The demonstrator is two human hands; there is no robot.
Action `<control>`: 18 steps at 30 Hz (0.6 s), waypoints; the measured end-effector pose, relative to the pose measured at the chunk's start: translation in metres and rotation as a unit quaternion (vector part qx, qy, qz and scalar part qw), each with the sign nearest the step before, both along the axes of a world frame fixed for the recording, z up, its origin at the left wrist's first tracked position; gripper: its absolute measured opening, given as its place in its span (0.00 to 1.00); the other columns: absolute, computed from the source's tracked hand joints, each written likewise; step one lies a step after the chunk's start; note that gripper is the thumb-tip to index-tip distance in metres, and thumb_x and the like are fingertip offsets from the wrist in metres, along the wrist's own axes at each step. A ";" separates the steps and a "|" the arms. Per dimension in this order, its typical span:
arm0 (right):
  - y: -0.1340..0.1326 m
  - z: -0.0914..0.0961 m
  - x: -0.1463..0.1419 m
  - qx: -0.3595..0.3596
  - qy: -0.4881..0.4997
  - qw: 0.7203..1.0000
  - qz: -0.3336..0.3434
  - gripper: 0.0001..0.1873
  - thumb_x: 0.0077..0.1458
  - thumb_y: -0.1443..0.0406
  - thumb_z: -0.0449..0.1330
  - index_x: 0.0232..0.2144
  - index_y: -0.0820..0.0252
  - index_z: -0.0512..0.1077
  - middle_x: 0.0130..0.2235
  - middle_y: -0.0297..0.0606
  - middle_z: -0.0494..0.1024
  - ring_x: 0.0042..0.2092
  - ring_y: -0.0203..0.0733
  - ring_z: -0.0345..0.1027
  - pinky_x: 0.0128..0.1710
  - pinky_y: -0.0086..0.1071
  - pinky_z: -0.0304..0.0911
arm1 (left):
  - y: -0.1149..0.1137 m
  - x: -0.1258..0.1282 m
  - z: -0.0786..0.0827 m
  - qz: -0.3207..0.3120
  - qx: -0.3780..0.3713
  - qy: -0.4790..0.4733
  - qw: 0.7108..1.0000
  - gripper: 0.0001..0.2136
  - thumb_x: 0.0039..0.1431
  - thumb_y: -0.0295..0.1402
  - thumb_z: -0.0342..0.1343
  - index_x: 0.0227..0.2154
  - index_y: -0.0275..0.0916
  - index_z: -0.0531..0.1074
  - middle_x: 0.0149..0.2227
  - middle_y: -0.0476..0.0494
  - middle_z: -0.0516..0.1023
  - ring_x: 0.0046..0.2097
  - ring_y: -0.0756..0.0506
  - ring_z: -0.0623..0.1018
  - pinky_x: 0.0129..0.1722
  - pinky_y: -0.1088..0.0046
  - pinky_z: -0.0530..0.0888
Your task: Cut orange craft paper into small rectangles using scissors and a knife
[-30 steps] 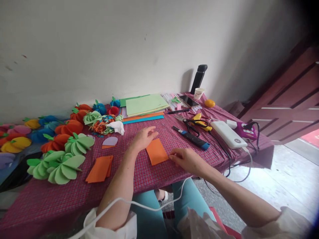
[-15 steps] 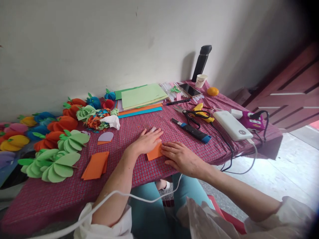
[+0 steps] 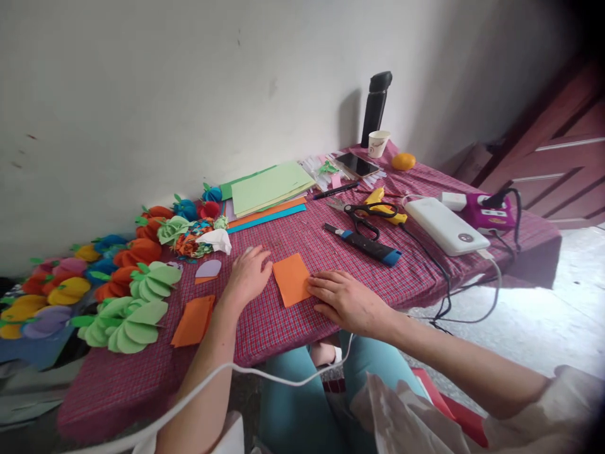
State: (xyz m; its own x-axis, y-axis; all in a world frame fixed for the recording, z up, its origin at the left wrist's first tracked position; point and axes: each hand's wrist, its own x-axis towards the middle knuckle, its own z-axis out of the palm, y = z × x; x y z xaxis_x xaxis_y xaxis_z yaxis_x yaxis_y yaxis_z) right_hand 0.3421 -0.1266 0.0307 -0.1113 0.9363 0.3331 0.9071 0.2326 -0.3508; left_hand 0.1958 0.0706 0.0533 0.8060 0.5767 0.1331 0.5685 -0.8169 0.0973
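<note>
A rectangular piece of orange paper (image 3: pixel 289 285) lies flat on the checked tablecloth in front of me. The fingertips of my right hand (image 3: pixel 348 299) rest on its right edge, fingers stretched out and lying flat. To the left of that sheet, apart from it, my left hand (image 3: pixel 249 275) is low over the cloth with its thumb away from the fingers and nothing visible in it. Beside that hand is a rounded lilac paper piece (image 3: pixel 208 268) on top of a bit of orange paper. A stack of orange paper (image 3: pixel 193 321) sits left of my left forearm.
Green paper pumpkins (image 3: pixel 137 325) and other coloured ones crowd the left side. Behind are paper sheets (image 3: pixel 269 187) and crumpled scraps (image 3: pixel 191 243). To the right lie a utility knife (image 3: pixel 371 248), scissors (image 3: pixel 362 214), a yellow glue gun (image 3: pixel 378 197) and a white power bank (image 3: pixel 444 226).
My left hand has lifted off the orange paper and moved left, uncovering the sheet. My right hand stays at the paper's right edge. The view has shifted slightly.
</note>
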 end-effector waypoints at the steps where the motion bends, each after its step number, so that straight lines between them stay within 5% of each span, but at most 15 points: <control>1: 0.000 0.000 0.000 0.002 0.002 1.000 0.000 0.18 0.56 0.61 0.49 0.49 0.60 0.64 0.51 0.40 0.68 0.53 0.44 0.57 0.51 0.41 0.53 | -0.002 -0.005 -0.003 -0.010 -0.008 0.004 1.000 0.15 0.56 0.31 0.43 0.44 0.37 0.69 0.52 0.40 0.66 0.53 0.43 0.65 0.52 0.62 0.61; 9: 0.004 0.003 0.004 -0.003 0.015 1.000 -0.026 0.14 0.54 0.59 0.52 0.40 0.59 0.68 0.46 0.39 0.71 0.49 0.43 0.60 0.48 0.39 0.54 | -0.012 -0.015 -0.024 -0.067 -0.056 -0.110 0.990 0.15 0.51 0.23 0.45 0.39 0.39 0.70 0.49 0.43 0.68 0.53 0.46 0.65 0.55 0.64 0.60; 18: 0.021 0.013 -0.031 0.018 -0.040 0.994 -0.100 0.26 0.45 0.49 0.57 0.40 0.63 0.66 0.47 0.48 0.68 0.48 0.51 0.58 0.44 0.44 0.56 | -0.016 -0.017 -0.024 -0.068 -0.086 -0.167 0.980 0.14 0.50 0.20 0.45 0.34 0.40 0.71 0.45 0.45 0.72 0.51 0.46 0.67 0.54 0.63 0.61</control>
